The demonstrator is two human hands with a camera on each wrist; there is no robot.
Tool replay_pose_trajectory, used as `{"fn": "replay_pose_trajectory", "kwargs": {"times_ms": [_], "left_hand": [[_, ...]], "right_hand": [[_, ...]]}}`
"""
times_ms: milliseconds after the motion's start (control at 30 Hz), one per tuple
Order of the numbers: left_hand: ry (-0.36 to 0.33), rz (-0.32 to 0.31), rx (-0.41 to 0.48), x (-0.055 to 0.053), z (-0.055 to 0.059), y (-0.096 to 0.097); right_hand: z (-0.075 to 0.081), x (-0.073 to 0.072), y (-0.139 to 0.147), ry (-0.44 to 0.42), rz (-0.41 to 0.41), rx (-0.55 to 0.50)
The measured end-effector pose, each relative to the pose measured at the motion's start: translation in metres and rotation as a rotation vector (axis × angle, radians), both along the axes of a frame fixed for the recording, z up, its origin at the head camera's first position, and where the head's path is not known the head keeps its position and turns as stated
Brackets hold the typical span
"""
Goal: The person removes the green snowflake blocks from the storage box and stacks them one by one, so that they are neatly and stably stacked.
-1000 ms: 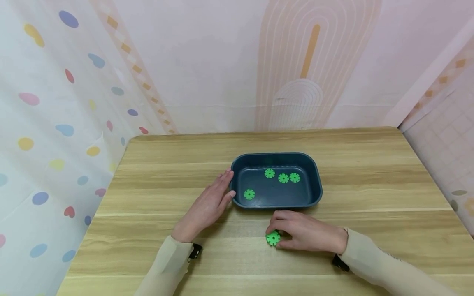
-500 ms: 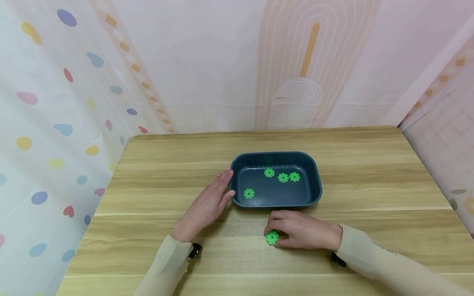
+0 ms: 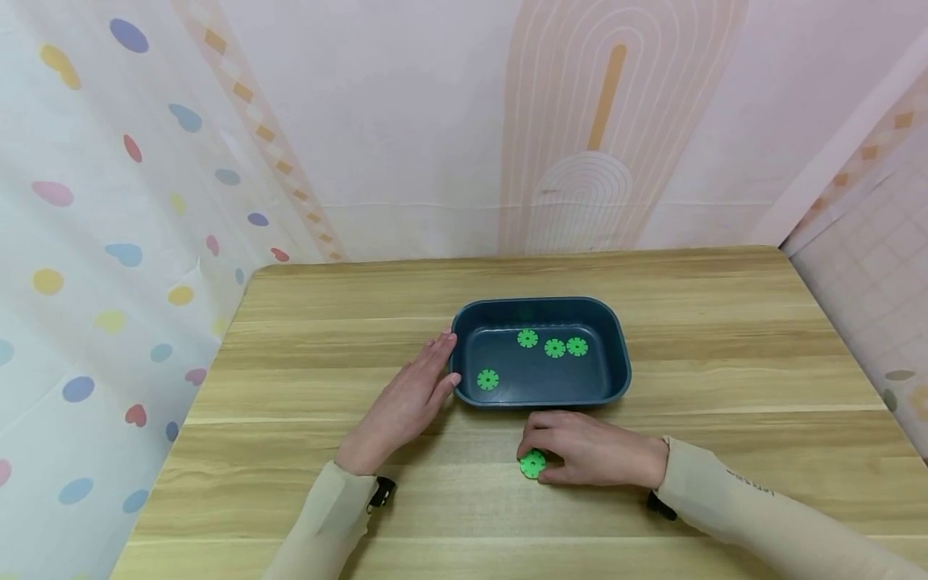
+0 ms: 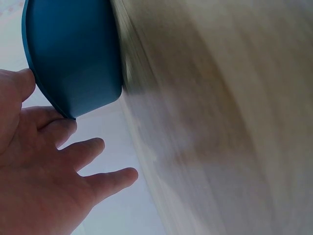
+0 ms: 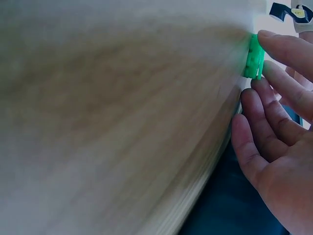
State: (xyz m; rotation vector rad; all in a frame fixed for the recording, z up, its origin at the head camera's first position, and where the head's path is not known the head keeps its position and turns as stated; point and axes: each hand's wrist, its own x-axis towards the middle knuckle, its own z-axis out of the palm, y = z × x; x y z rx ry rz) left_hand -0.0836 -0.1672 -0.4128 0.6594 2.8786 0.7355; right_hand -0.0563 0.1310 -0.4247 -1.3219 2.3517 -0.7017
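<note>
A dark blue rectangular bin stands upright on the wooden table. My left hand rests against its left end, the fingers extended; in the left wrist view, thumb and index finger touch the rim while the other fingers spread free. In front of the bin, my right hand pinches a short stack of green notched discs between thumb and fingers. Edge-on in the right wrist view, the stack looks layered and sits right at the tabletop, its top facing the thumb side.
Inside the bin lie several flat green discs: one disc at the front left, the others, such as a disc, toward the back right. The table ends at a patterned curtain behind. Both wrists carry black straps.
The right hand has shifted slightly left with the green discs, still pinching them. The left hand stays on the bin, and the discs inside have not moved.
</note>
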Motion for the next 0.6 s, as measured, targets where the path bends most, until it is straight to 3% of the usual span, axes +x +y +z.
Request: {"fn": "replay_pose_trajectory", "kwargs": {"times_ms": [600], "left_hand": [[0.005, 0.0, 0.0, 0.0008, -0.0004, -0.0003]], "right_hand": [[0.0039, 0.0048, 0.0028, 0.031, 0.001, 0.002]]}}
